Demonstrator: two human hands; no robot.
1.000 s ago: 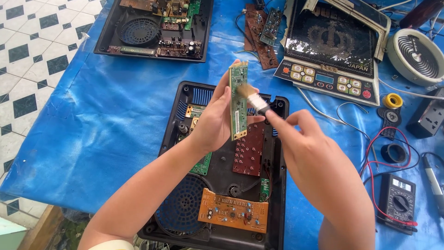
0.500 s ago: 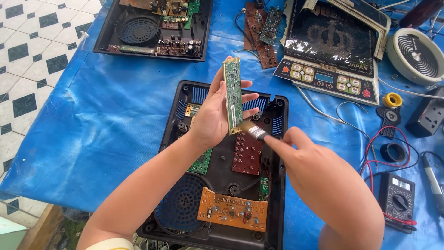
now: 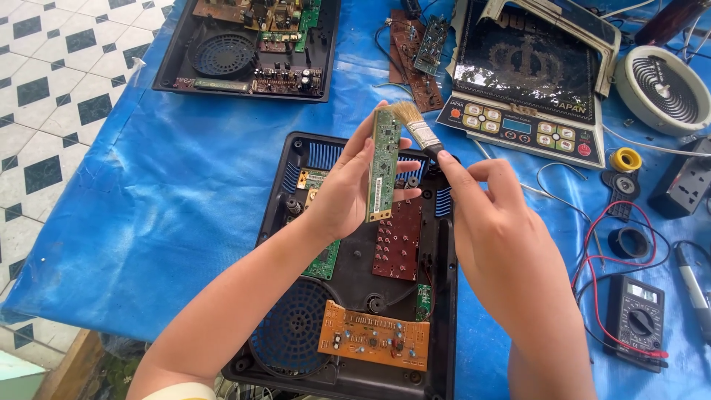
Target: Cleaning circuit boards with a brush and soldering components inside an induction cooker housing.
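1. Blue tarp (image 3: pixel 148 200) covers the surface, with black-and-white floor tiles (image 3: pixel 52 96) showing at the left edge.
2. An open black appliance base (image 3: pixel 444 296) lies in the middle of the tarp, directly under both hands.
3. Inside the base sit an orange board (image 3: pixel 374 337) near the front, a dark red board (image 3: pixel 398 241) in the middle, a green board (image 3: pixel 324 261) partly under the left wrist, and a round fan grille (image 3: pixel 292 337) at the front left.
4. The left hand (image 3: pixel 344 192) holds a narrow green strip board (image 3: pixel 384 167) upright above the base, its fingers closed around the board's long edges, thumb on the near side.
5. The right hand (image 3: pixel 496 222) grips a small brush (image 3: pixel 418 130) by its black handle, fingers pinched shut on it.
6. The brush's pale bristles touch the top end of the strip board.
7. A second opened base (image 3: pixel 248 48) with boards and a fan lies at the far left of the tarp, well apart from the hands.
8. A glass cooktop panel (image 3: pixel 529 70) with a button strip rests at the far right, beside loose brown boards (image 3: pixel 411 52).
9. A round heating coil (image 3: pixel 663 89) lies at the far right corner.
10. A multimeter (image 3: pixel 637 318) with red and black leads sits near the right forearm; a yellow tape roll (image 3: pixel 626 159) and a power strip (image 3: pixel 681 185) lie beyond it.
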